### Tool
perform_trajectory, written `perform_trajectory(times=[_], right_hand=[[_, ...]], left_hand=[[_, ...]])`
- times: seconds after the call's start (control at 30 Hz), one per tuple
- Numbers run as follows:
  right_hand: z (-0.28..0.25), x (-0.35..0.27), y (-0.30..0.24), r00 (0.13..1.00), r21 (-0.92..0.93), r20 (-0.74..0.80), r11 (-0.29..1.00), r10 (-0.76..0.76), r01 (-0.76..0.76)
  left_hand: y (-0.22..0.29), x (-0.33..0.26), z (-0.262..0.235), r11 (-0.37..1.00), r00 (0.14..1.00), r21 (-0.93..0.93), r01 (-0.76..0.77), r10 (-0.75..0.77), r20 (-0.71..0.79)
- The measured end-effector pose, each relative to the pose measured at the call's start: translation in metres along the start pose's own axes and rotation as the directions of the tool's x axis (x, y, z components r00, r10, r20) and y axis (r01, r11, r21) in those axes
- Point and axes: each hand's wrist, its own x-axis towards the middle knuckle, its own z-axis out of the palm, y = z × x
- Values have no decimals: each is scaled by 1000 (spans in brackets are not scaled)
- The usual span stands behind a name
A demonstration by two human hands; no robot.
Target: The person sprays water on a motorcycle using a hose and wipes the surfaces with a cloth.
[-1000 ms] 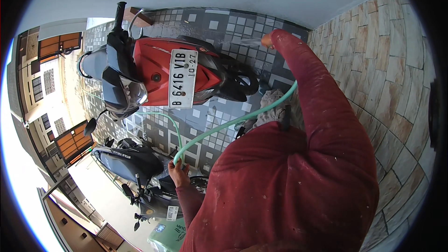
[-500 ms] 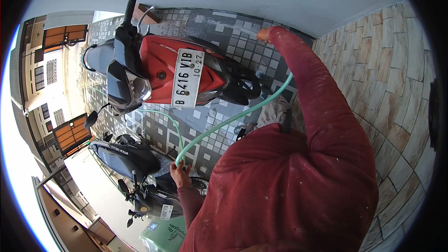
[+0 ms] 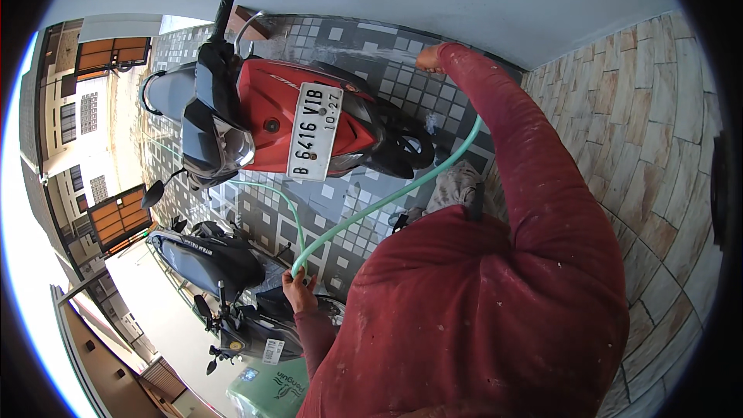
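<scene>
A pale green hose runs in a long curve between my two hands. My left hand, low and left of my body, is closed round a bend of it. Stretched far forward, my right hand is closed beside the grey wall, and a thin spray of water shoots left from it. The hose passes behind my right forearm, so its end in that hand is hidden. Left of my right hand stands a red and black scooter with a front plate.
Two dark motorbikes, one a black scooter, stand at lower left near a green tank. A grey wall borders the wet patterned tile floor. Stone-look tiles lie at right. Another hose stretch trails toward the scooter.
My right hand has shifted slightly left, and the water spray shows more clearly. My left hand keeps its hold on the hose. The view has shifted a little.
</scene>
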Motion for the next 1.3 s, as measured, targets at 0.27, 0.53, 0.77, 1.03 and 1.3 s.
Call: perform_trajectory(times=[0.27,0.53,0.77,1.03,1.3], right_hand=[[-6,-24,-22,999,72,2,997,39,-39],[-8,0,-1,997,108,-61,994,41,-34],[-11,2,5,996,165,-87,986,29,-14],[-6,7,13,992,124,-113,992,47,-33],[1,-13,14,997,77,-56,996,55,-50]], left_hand=[[-2,0,-1,1000,1000,-5,-1,1,-4],[-10,1,-1,1000,1000,-30,-8,8,-1],[-13,5,-2,1000,1000,-31,3,-3,0],[-11,3,2,999,1000,-39,13,-13,0],[-15,2,-2,998,1000,-56,25,-26,-7]])
